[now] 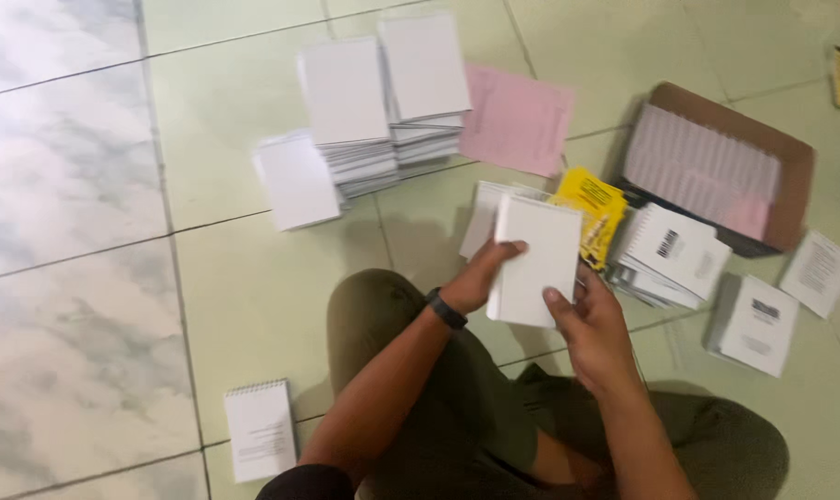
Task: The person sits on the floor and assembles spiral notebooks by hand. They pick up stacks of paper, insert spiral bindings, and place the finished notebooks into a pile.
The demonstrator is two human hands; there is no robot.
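I sit cross-legged on a tiled floor and hold a white notepad block upright above my knees. My left hand, with a black band at the wrist, grips its left edge. On the block's lower right edge my right hand clasps it, thumb on the front. Just behind the block lie more white pads and a yellow printed packet.
Stacks of white pads stand farther out, with a pink sheet beside them. A brown cardboard box with pink-white sheets sits at right, labelled booklets around it. A spiral notepad lies near my left knee.
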